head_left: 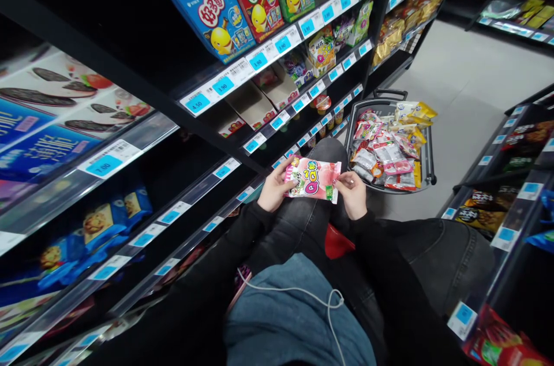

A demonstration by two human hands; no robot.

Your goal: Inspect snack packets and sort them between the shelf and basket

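Observation:
A pink and white bag of gummy candy (315, 178) lies between my two hands, just above my knees. My left hand (276, 186) grips its left end, the thumb resting on the front. At the other end, the fingertips of my right hand (352, 193) pinch the edge near the lower right corner. The printed front faces up toward me, and the bag looks sealed. Beyond my right hand stands a dark shopping basket (428, 152) filled with several colourful snack bags (385, 146).
Shelves with price tags (223, 86) run close along my left, carrying snack boxes (212, 14), open cartons (249, 103) and blue cookie packs (99, 221). A lower shelf (506, 233) with snack bags borders my right. Pale floor (467, 77) stretches ahead past the basket.

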